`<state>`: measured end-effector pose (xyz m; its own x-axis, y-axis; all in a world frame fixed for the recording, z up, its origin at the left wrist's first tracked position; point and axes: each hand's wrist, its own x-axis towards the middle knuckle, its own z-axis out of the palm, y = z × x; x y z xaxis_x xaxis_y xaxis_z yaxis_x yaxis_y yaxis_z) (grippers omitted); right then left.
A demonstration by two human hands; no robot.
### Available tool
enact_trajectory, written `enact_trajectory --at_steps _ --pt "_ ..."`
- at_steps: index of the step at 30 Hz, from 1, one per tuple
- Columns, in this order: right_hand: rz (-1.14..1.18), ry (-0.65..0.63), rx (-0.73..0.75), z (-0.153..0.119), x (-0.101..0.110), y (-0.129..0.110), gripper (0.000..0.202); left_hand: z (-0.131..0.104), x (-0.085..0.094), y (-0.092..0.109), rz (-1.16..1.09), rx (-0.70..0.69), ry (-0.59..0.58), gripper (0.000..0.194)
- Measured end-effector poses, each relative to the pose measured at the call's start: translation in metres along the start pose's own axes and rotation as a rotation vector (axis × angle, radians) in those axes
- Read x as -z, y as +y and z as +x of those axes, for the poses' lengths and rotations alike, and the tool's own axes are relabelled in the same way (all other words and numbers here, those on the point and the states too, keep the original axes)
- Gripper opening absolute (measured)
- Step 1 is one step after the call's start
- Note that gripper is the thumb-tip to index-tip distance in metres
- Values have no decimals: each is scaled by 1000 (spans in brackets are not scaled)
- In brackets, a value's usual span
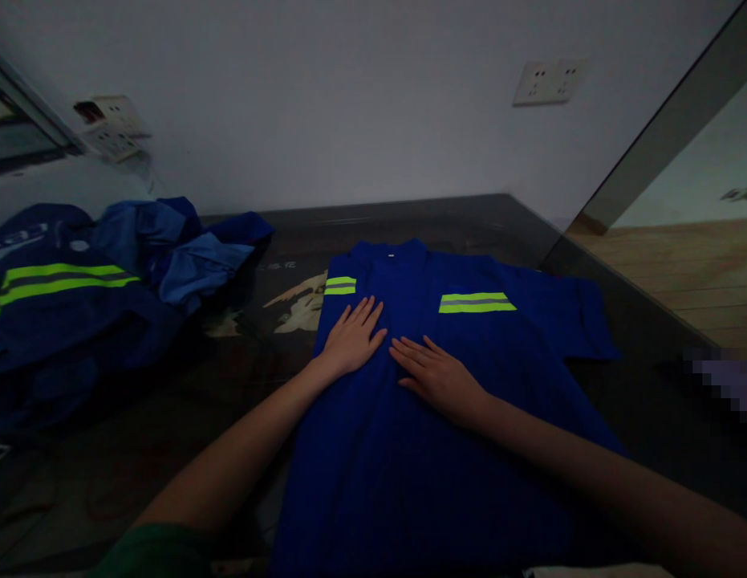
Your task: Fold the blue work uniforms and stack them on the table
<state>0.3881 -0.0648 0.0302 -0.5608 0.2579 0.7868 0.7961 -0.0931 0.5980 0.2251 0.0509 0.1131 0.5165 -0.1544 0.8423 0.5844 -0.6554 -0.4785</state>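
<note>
A blue work shirt point(493, 353) with yellow-green reflective strips lies spread on a dark table, its collar toward the wall. The sleeve at the right sticks out sideways, while no sleeve shows spread out at the left side. My left hand point(352, 335) rests flat on the shirt's left part, just below the reflective strip there, fingers stretched out. Close beside it, my right hand point(436, 373) lies on the middle of the shirt with its fingers extended and pointing left. Neither hand grips the cloth.
A heap of blue work clothes point(66, 321) with reflective strips sits at the left of the dark glossy table point(361, 217). Behind is a white wall with power sockets point(547, 83). A pixelated patch covers something at the right edge. Wooden floor point(680, 273) shows beyond the table.
</note>
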Motion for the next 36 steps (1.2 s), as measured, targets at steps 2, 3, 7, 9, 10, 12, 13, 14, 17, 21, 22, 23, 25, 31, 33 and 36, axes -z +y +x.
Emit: enact_trajectory --at_steps 2,3,7,9,10,12,13,14,17,21,22,23,25,31,33,36 --pt "-3 -7 -12 -6 -2 4 44 0 1 0 -4 5 -7 58" --pt "-4 -15 -18 -9 -2 6 44 0 1 0 -3 6 -7 58" --pt "5 -47 -34 -12 1 6 44 0 1 -1 9 12 -5 58" --pt "13 -56 -41 -11 3 5 44 1 1 0 11 20 -13 58" --pt "18 -61 -45 -11 3 4 43 1 1 1 11 22 -16 58" --pt "30 -73 -49 -11 5 4 44 1 1 1 10 26 -13 58" --pt "41 -82 -49 -11 6 4 45 1 1 1 7 29 -7 57" --pt "55 -93 -46 -11 8 4 46 1 1 1 -1 33 1 56" --pt "130 -123 -40 -12 15 6 49 0 3 -3 -72 50 40 51" --pt "286 -9 -114 -28 33 12 53 -4 12 -2 -222 14 145 40" --pt "317 39 -138 -36 39 13 52 -5 14 1 -247 -23 154 39" --pt "341 79 -161 -46 43 14 50 -6 15 5 -263 -64 150 39" --pt "374 126 -205 -68 51 14 44 -6 14 14 -257 -132 102 42" --pt "414 142 -330 -131 52 -2 37 -1 -1 32 -63 -131 -71 51" --pt "427 170 -366 -145 52 -10 36 -1 -1 35 -13 -120 -93 51" --pt "457 253 -448 -166 56 -19 32 -2 2 38 30 -105 -106 52"
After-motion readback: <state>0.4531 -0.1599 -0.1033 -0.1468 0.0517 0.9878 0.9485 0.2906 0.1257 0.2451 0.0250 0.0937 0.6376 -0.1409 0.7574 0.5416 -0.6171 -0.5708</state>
